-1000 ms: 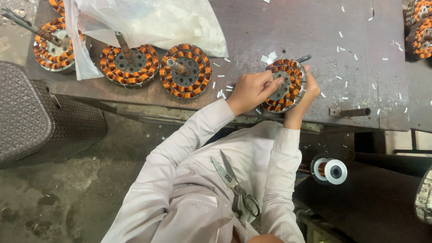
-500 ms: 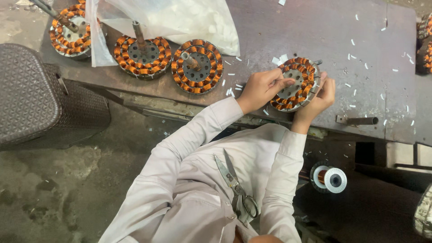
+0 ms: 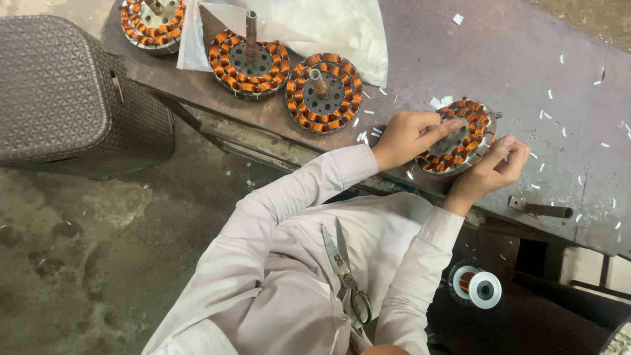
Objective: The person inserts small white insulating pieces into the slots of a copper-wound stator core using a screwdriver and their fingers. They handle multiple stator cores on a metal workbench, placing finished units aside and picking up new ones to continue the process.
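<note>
A: What's on the tabletop (image 3: 460, 52), left to right?

B: Far left, off the bench, a dark woven bin (image 3: 59, 92). Then three wound stators w/ copper coils: one at the top-left corner (image 3: 150, 23), half under a white plastic bag (image 3: 315, 23); a second (image 3: 250, 62) w/ its shaft sticking up; a third (image 3: 323, 92) beside it. The fourth stator (image 3: 458, 136) is the one I'm on, sitting near the front edge.

A: Hands?

B: Left hand (image 3: 404, 138) is curled on the stator's left rim, index finger stretched across the coils toward the centre. Right hand (image 3: 490, 174) cups the near-right rim, fingertips pressing the outer edge. Both grasping it, nothing else held.

A: Step?

B: Looks like I'm tucking or checking the windings, prob. mid-way round the ring. Next move, I'd guess: turn it a notch, keep the finger light on the wire.

A: Room?

B: Tight in front, since the stator's close to the lip. Plenty of bare top behind and to the right, just white paper scraps (image 3: 559, 118). Small metal handle (image 3: 539, 209) at the edge right of my wrist. Scissors (image 3: 345, 269) lie on my lap, wire spool (image 3: 476, 286) below the bench.
</note>
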